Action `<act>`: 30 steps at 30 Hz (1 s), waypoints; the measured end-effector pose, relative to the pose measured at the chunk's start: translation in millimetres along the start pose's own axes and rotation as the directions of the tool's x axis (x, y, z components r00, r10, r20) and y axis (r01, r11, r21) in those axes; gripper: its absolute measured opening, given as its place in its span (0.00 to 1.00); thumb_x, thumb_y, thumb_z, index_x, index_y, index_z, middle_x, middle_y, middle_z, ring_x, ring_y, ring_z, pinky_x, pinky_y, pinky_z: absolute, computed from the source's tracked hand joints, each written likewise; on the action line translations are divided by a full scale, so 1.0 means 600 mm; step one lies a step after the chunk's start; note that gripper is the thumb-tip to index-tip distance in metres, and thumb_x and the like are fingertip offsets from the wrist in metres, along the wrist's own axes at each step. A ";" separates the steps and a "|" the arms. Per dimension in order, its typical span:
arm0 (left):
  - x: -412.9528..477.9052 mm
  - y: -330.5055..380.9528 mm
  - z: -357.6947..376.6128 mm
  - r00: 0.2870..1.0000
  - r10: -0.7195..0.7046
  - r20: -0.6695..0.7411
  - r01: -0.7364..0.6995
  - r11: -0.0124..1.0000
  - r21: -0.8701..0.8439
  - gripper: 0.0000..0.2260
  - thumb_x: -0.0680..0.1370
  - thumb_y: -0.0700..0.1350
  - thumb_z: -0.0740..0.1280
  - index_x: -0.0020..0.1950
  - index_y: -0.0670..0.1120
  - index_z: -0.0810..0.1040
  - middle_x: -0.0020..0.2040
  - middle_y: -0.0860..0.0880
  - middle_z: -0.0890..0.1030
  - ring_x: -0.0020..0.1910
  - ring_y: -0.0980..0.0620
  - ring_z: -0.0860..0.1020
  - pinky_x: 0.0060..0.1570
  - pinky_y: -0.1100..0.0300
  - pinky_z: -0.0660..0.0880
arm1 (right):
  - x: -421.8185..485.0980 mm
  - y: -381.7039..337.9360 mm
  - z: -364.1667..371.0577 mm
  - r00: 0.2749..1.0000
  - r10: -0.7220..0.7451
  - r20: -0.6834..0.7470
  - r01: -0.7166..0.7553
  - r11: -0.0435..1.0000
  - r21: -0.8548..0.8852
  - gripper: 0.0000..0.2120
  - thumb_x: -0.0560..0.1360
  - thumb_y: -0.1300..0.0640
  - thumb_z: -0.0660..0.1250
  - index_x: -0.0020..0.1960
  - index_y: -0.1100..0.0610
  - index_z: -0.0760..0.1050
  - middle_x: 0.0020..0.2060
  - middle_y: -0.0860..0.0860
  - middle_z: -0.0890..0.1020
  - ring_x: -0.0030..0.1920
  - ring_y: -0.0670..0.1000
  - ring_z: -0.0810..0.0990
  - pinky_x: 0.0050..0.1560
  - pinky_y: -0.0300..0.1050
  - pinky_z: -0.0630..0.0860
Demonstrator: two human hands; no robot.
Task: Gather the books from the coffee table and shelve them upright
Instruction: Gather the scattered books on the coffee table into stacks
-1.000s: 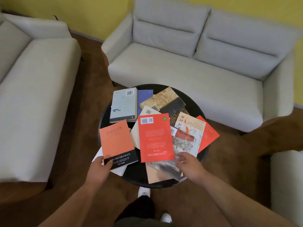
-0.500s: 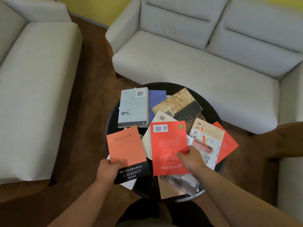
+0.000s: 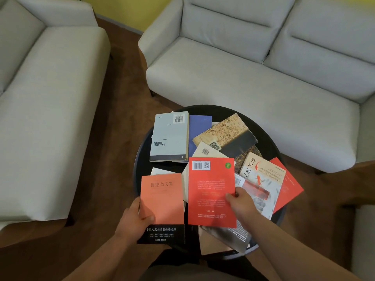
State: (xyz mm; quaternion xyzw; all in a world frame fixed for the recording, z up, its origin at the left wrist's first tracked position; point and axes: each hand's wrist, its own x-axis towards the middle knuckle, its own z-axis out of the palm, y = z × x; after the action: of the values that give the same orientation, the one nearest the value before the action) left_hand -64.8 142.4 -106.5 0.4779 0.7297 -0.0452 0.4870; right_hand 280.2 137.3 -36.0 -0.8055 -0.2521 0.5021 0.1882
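Several books lie scattered and overlapping on a round black coffee table (image 3: 140, 159). My left hand (image 3: 134, 220) grips the near left edge of an orange book with a black band (image 3: 164, 199), thumb on its cover. My right hand (image 3: 240, 201) holds the right edge of a red book with a barcode (image 3: 209, 185), thumb on top. Farther back lie a pale grey book (image 3: 170, 136), a blue book (image 3: 199, 128), a tan and black book (image 3: 227, 132) and a cream book with a red fish (image 3: 263, 175). No shelf is in view.
A grey sofa (image 3: 253, 67) stands behind the table and a second grey sofa (image 3: 44, 98) to the left. A pale seat edge (image 3: 365, 240) shows at the right. Brown floor (image 3: 113, 122) surrounds the table.
My left hand has closed on the orange book and drawn it toward me. My right hand moved from the lower books onto the red book's right edge. The camera has come closer.
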 end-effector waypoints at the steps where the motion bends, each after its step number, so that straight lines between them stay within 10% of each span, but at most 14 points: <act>1: -0.023 0.017 -0.002 1.000 0.018 0.016 -0.018 1.000 -0.009 0.32 0.68 0.56 0.73 0.69 0.59 0.65 0.59 0.54 0.78 0.54 0.52 0.81 0.51 0.50 0.83 | 0.002 0.002 -0.001 1.000 -0.014 -0.008 0.014 0.999 -0.029 0.02 0.83 0.59 0.62 0.54 0.54 0.73 0.49 0.51 0.82 0.43 0.47 0.78 0.45 0.47 0.72; 8: -0.038 0.053 -0.004 0.993 -0.120 0.013 0.113 0.890 -0.441 0.15 0.84 0.44 0.61 0.71 0.47 0.70 0.61 0.46 0.79 0.56 0.43 0.80 0.57 0.43 0.80 | -0.035 0.011 0.025 0.923 -0.338 -0.186 0.236 0.876 -0.421 0.18 0.76 0.56 0.65 0.66 0.54 0.71 0.59 0.54 0.74 0.60 0.55 0.73 0.61 0.55 0.75; 11: -0.034 0.043 -0.009 0.995 -0.101 -0.005 0.089 0.898 -0.432 0.17 0.85 0.44 0.59 0.74 0.45 0.68 0.67 0.44 0.76 0.61 0.43 0.77 0.63 0.43 0.77 | -0.080 0.015 0.059 0.846 -0.527 0.085 0.495 0.715 -0.494 0.15 0.76 0.61 0.65 0.63 0.54 0.76 0.59 0.49 0.76 0.59 0.49 0.75 0.61 0.46 0.75; 16: -0.064 0.044 0.000 0.999 0.009 -0.048 -0.029 0.902 -0.430 0.11 0.85 0.46 0.59 0.66 0.54 0.72 0.52 0.54 0.80 0.48 0.56 0.79 0.39 0.64 0.75 | -0.096 0.011 0.110 0.862 -0.264 0.433 0.457 0.773 -0.440 0.17 0.80 0.60 0.63 0.68 0.55 0.75 0.60 0.51 0.82 0.57 0.49 0.80 0.59 0.42 0.75; 23: -0.075 0.024 0.017 1.000 0.018 -0.016 -0.024 0.903 -0.429 0.17 0.85 0.54 0.53 0.60 0.46 0.77 0.53 0.47 0.83 0.54 0.49 0.81 0.48 0.59 0.76 | -0.084 0.006 0.156 0.947 -0.125 0.295 0.231 0.905 -0.356 0.15 0.79 0.51 0.69 0.62 0.55 0.73 0.52 0.47 0.79 0.51 0.48 0.78 0.45 0.39 0.73; 30: -0.069 0.035 0.004 0.994 -0.100 -0.031 0.072 0.868 -0.492 0.16 0.84 0.54 0.58 0.55 0.42 0.78 0.50 0.43 0.83 0.50 0.44 0.82 0.51 0.49 0.78 | -0.088 0.012 0.175 0.962 -0.036 0.271 0.080 0.985 -0.153 0.23 0.73 0.50 0.76 0.63 0.53 0.71 0.56 0.47 0.81 0.59 0.51 0.81 0.58 0.46 0.77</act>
State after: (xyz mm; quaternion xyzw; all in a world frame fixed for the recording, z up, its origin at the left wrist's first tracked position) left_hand -44.8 125.4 -68.2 0.3068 0.7511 0.1327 0.5694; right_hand 167.5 105.7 -46.8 -0.7354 -0.3388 0.5781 0.1011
